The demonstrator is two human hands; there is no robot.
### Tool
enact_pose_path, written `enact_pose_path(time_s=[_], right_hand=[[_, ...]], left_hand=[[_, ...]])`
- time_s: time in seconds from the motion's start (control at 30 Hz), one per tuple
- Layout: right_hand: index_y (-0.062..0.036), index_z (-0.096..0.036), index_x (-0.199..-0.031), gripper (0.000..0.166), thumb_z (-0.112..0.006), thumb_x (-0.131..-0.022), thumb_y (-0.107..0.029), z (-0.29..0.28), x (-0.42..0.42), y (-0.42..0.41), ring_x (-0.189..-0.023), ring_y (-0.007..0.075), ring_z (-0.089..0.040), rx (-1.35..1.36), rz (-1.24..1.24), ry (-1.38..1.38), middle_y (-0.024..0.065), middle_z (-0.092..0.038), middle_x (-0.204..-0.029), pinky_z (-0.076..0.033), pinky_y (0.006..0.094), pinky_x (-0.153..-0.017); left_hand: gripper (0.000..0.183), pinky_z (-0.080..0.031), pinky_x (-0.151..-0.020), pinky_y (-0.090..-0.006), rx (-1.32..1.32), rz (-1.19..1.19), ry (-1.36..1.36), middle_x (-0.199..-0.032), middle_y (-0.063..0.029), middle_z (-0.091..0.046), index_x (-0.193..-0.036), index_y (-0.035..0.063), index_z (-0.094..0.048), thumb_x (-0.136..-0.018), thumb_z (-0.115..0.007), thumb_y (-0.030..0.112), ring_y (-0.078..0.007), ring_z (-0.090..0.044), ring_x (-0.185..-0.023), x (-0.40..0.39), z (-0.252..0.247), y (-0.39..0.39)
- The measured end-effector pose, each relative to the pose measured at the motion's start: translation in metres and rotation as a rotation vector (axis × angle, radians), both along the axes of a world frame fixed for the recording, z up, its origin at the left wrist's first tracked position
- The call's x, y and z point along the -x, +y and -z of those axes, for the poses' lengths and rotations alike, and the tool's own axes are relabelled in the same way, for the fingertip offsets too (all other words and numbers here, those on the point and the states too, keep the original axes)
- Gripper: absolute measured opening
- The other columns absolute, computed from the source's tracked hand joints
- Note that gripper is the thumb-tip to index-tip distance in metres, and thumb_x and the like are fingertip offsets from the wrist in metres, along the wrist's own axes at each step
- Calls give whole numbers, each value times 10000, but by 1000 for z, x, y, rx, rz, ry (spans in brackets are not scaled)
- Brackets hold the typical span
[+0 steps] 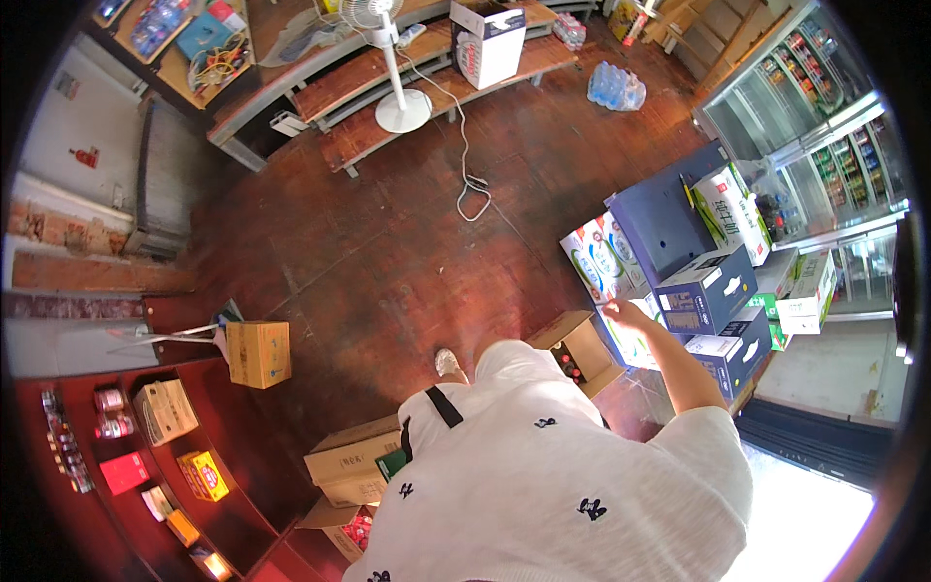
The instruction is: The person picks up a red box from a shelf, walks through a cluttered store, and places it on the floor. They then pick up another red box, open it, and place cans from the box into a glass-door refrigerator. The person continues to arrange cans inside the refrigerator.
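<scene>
My right hand (pixel 627 317) reaches out on the right, over the side of a stack of white milk cartons (pixel 593 263). Its fingers look slightly curled, and whether they touch the cartons I cannot tell. Below the hand stands an opened cardboard box (pixel 598 356) with red-capped dark bottles (pixel 567 365) inside. Close by the forearm is a dark blue carton (pixel 705 291), resting above another dark blue carton (pixel 731 356). Behind them, a blue-grey panel or box top (pixel 658 218) carries a white-and-green milk carton (pixel 731 211). My left hand is out of view.
A white fan (pixel 402 109) stands on wooden benches (pixel 349 149), its cable (pixel 465 145) trailing over the floor. Shrink-wrapped bottles (pixel 617 87) lie near glass-door coolers (pixel 793 80). Red shelves (pixel 254 465) and a cardboard box (pixel 258 354) are left; more cartons (pixel 353 462) stand beside my body.
</scene>
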State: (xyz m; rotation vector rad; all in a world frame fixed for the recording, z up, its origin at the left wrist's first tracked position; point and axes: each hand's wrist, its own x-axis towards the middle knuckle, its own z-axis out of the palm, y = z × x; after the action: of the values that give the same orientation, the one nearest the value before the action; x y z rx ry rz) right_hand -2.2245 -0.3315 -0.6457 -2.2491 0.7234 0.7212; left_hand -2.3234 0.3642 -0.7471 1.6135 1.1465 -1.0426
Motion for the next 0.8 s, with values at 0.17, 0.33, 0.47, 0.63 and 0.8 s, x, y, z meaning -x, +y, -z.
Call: enact_pose_path(time_s=[0.17, 0.33, 0.47, 0.63, 0.8], right_hand=[[-85, -611, -1055, 381, -547, -862, -406, -26, -13, -14, -961, 260, -600, 0, -42, 160, 125, -646, -976, -474, 384, -802], [-74, -639, -993, 386, -538, -828, -408, -10, -28, -69, -897, 287, -630, 0, 224, 106, 150, -661, -940, -474, 365, -784], [-55, -626, -1026, 389, -517, -871, -395, 18, -48, -116, -870, 258, -632, 35, 382, -74, 145, -663, -930, -467, 360, -767], [-42, -612, -974, 245, -533, -899, -262, 7, -62, -156, -813, 152, -596, -261, 799, -235, 67, -652, -887, -460, 290, -700], [-63, -589, -945, 212, -529, -898, -261, -1, -59, -207, -736, 86, -541, -311, 1018, -263, 10, -600, -841, -438, 235, -633]], left_hand=[[249, -386, -541, -339, 6, 64, -10, -696, -38, -548, -805, 67, -558, -889, -503, 295, -171, -480, -576, -101, 11, -10], [253, -386, -536, -334, -32, 211, -40, -679, -36, -542, -788, 70, -554, -893, -494, 293, -165, -475, -562, -255, 17, -45], [258, -386, -532, -330, -85, 333, -100, -666, -34, -538, -775, 73, -550, -895, -487, 292, -161, -472, -550, -383, 12, -93], [265, -387, -527, -324, -124, 541, -230, -649, -32, -532, -758, 77, -546, -898, -478, 290, -156, -468, -535, -553, 18, -190], [357, -410, -523, -354, -221, 890, -290, -597, -68, -553, -678, 57, -555, -877, -418, 321, -195, -523, -520, -700, 8, -330]])
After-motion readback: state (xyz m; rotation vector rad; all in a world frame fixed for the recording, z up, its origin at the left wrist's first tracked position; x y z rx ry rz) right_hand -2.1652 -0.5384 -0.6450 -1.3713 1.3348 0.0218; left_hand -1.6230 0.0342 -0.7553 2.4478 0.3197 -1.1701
